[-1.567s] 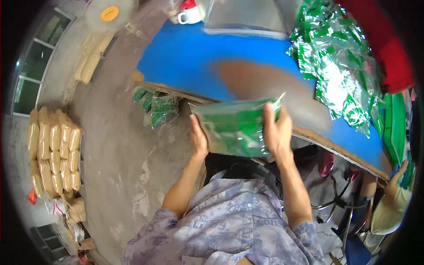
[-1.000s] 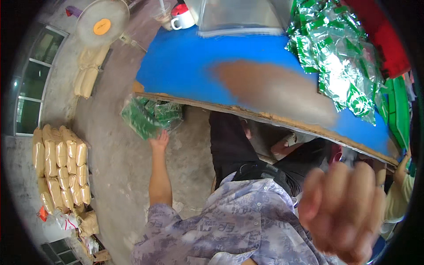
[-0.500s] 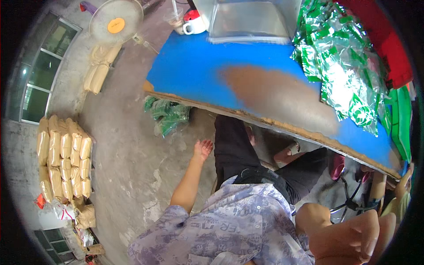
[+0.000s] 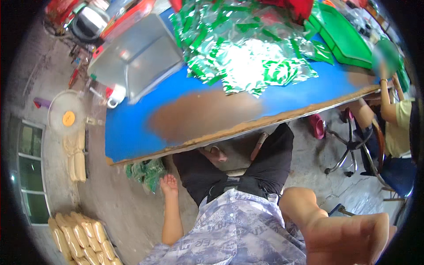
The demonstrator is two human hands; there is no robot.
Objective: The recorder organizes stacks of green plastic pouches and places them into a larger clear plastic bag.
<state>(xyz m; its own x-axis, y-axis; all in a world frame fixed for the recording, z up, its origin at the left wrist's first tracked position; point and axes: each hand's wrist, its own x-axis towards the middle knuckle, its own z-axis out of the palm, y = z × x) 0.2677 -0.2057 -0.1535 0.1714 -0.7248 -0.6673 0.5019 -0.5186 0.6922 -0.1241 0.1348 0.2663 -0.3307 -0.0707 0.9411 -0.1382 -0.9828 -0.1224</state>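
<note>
Under the blue worktop (image 4: 132,128), the left hand (image 4: 168,184) is hanging spread beside green packets (image 4: 145,173) on the floor, while the right hand (image 4: 349,238) is blurring, grip untellable.

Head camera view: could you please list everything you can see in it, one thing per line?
table: one, blue top with a worn brown patch, across the middle
green packets: a large shiny heap, far side of the table
packets on the floor: a small green stack, under the table's left corner
clear box: one, see-through, table's far left
green trays: a stack, table's far right
fan: one, white with an orange hub, floor at left
sacks: a tan row, lower left floor
co-worker: one, yellow top, seated at right
left hand: open, beside the packets on the floor
right hand: blurred, close to the camera, lower right
</note>
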